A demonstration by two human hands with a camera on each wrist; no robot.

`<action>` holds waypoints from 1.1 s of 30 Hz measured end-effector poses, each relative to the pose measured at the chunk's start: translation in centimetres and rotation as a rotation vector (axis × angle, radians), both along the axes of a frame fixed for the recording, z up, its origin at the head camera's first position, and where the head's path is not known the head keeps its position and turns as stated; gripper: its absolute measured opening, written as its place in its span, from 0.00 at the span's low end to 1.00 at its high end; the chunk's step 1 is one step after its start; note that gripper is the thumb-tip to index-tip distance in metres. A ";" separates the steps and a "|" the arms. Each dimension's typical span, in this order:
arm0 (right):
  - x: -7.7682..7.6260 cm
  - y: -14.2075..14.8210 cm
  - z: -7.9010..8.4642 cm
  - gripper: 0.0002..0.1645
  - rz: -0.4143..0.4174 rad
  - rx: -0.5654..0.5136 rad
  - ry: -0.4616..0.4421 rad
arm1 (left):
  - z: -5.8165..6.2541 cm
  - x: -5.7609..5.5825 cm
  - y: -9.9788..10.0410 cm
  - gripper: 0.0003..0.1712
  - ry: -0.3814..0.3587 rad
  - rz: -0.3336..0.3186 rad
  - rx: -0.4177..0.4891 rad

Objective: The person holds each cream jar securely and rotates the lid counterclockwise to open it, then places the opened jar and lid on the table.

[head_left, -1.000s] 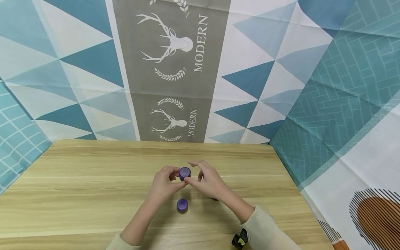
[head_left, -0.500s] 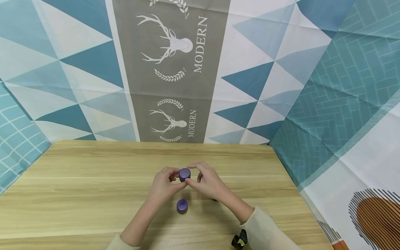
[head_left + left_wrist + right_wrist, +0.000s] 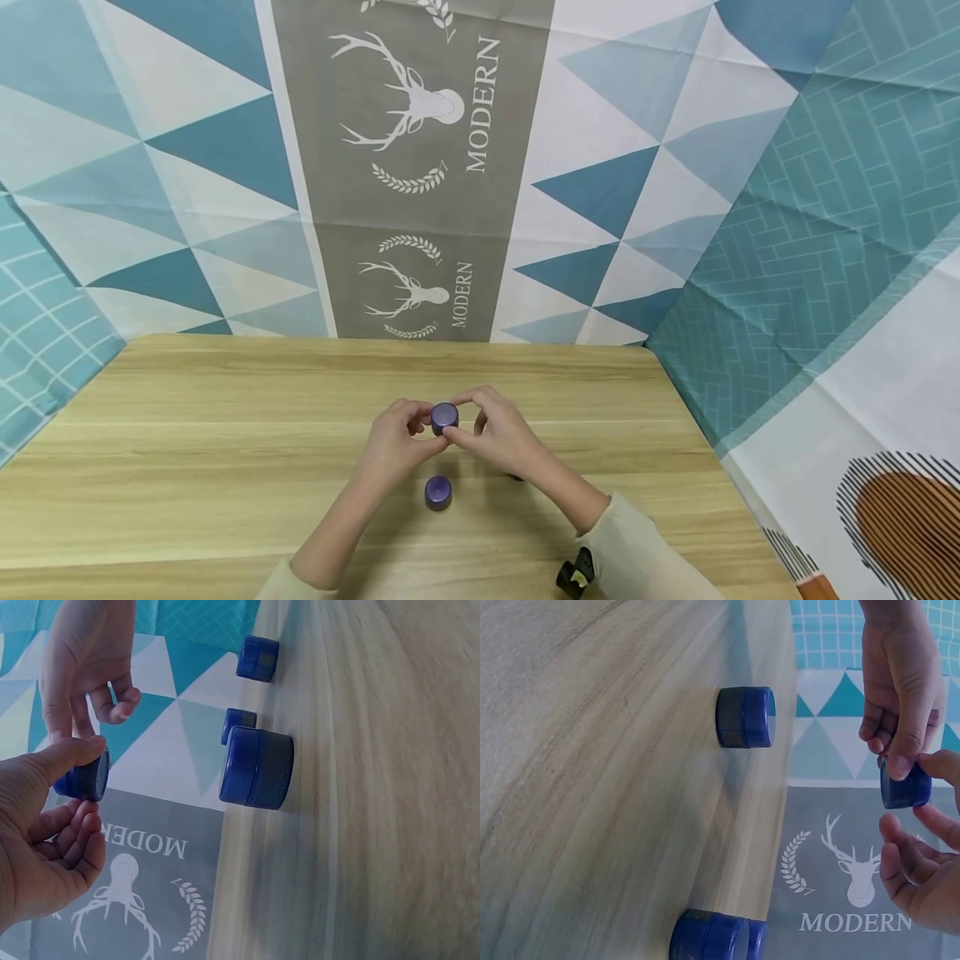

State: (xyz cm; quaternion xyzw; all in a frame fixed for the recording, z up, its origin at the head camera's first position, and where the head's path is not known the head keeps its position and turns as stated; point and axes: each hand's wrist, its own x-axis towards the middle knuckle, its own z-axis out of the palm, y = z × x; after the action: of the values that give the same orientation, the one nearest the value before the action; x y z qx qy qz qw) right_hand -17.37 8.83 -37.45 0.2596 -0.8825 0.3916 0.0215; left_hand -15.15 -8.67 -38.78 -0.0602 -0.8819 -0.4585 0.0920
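Observation:
My left hand (image 3: 396,442) and right hand (image 3: 498,432) together hold a small round purple jar (image 3: 445,415) above the table. Left thumb and fingers pinch it from the left; right thumb and index finger grip it from the other side. In the left wrist view the held jar (image 3: 91,778) looks blue, tilted on its side by the camera angle. A second purple jar (image 3: 438,493) stands on the table below the hands. The left wrist view shows more standing jars, one large in front (image 3: 257,767), one partly behind it (image 3: 238,720) and one farther off (image 3: 259,658).
The wooden table (image 3: 225,467) reaches back to a patterned cloth (image 3: 420,208). A dark thing (image 3: 516,477) is mostly hidden under the right forearm. A black device (image 3: 576,575) sits by the right sleeve. Cloth also hangs along the right side.
The right index finger has come in to the jar's far rim, where it stood a little apart a second ago. Otherwise the hands and jars hold their places.

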 end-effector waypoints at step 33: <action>-0.1 0.1 0.0 0.22 -0.013 -0.007 -0.016 | -0.1 0.0 0.1 0.18 0.001 0.004 0.003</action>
State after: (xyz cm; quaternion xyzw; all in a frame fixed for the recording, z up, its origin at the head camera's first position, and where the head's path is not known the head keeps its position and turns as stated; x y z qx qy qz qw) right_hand -17.43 8.96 -37.48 0.2506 -0.8830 0.3965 0.0179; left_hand -15.16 -8.60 -38.88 -0.0587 -0.8813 -0.4595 0.0935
